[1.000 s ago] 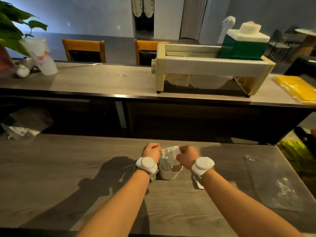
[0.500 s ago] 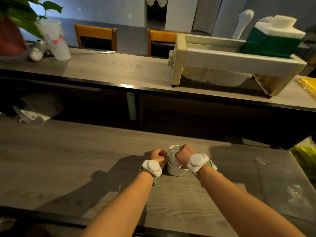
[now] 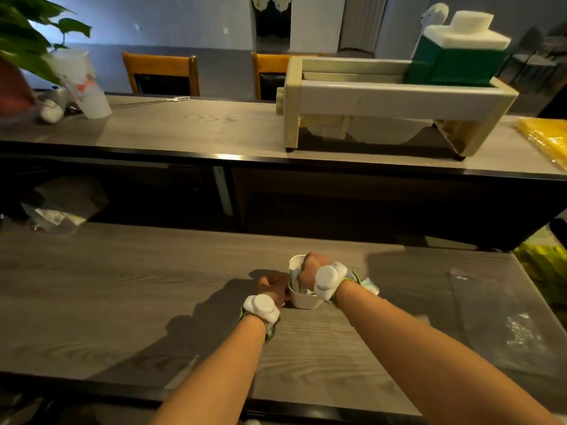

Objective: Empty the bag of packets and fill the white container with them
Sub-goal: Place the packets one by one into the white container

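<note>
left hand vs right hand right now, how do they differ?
The left hand sits low beside the white container, against its left wall; the right hand is higher, over the container's mouth. The right hand's fist is curled down onto the packets inside; whether the left hand grips the wall or only rests against it cannot be told. Both have curled fingers and a white wrist device.

A grey wood-grain surface (image 3: 122, 302) runs across the foreground, a dark gap behind it. Beyond rises a higher wood-grain counter (image 3: 190, 130) with a black edge. Two wooden chairs (image 3: 161, 75) stand behind that, before a pale bluish wall (image 3: 171, 23). A doorway (image 3: 271, 16) opens dark; light is dim.
</note>
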